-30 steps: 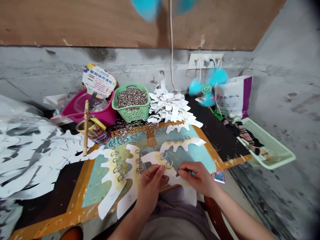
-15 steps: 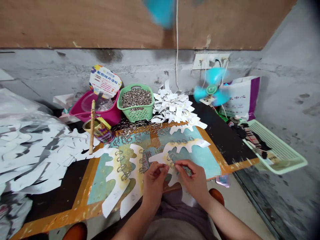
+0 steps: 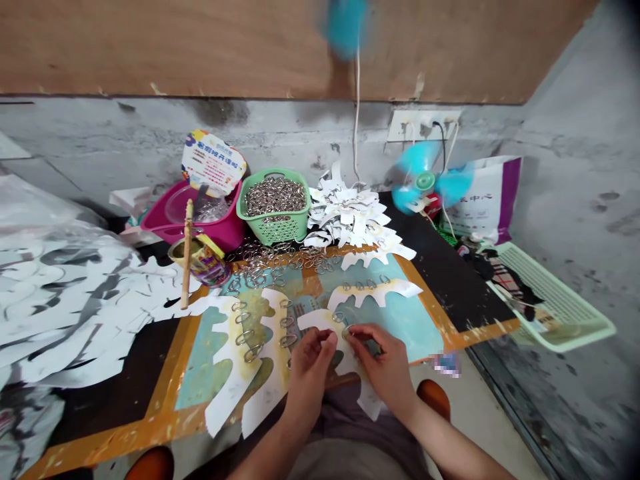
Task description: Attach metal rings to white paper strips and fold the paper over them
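Observation:
My left hand pinches the edge of a white cut-out paper strip lying on the table's near edge. My right hand is closed in a pinch on a small metal ring held at that strip, right beside the left fingertips. Another ring sits on the strip just above. To the left lie two more white strips with several rings clipped along them. A further ringed strip lies beyond my hands.
A green basket full of metal rings stands at the back, with loose rings scattered before it and a heap of white cut-outs beside it. A pink tub, a spinning blue fan, a pale tray and piled paper sheets surround the mat.
My right hand has moved left toward my left hand, bringing a ring up to the strip. The view has shifted slightly to the left.

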### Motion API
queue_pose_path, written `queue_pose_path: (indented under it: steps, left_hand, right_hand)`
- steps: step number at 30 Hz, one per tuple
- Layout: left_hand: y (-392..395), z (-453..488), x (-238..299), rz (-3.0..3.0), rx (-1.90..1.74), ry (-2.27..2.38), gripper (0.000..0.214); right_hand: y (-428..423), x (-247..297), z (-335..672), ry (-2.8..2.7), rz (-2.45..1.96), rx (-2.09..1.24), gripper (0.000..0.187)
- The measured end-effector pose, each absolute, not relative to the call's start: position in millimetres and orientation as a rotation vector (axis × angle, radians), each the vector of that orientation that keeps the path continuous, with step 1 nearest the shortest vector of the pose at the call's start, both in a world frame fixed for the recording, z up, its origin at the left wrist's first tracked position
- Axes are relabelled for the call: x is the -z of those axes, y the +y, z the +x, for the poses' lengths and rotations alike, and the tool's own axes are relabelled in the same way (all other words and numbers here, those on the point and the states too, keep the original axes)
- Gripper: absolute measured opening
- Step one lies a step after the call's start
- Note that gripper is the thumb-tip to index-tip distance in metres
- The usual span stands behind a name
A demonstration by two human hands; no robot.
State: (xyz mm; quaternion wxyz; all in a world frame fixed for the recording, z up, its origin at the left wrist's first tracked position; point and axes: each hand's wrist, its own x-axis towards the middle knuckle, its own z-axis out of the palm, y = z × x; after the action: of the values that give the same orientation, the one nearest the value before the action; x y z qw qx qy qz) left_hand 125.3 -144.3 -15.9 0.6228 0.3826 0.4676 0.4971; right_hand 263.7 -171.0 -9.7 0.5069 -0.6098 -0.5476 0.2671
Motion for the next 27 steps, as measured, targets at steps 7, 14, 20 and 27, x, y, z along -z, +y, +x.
queue_pose_path:
  steps: [7, 14, 20, 27]
  left_hand:
    - [-143, 123, 12, 0.938, -1.039, 1.157, 0.04]
    - [-141, 127, 19, 0.841, -1.04, 1.152, 0.04]
    - [-143, 125, 20, 1.039, -1.14, 1.225, 0.03]
    - [-141, 124, 25, 1.171, -1.182, 1.18, 0.021]
  right_hand:
    - [-173, 5, 264, -1.359, -1.432, -0.572, 0.008]
    - [-172, 15, 264, -1.411, -1.42, -0.332, 0.01]
    - [-173, 17, 263, -1.45, -1.397, -0.253, 0.011]
    - [-174, 19, 263, -1.475, -1.395, -0.243, 0.013]
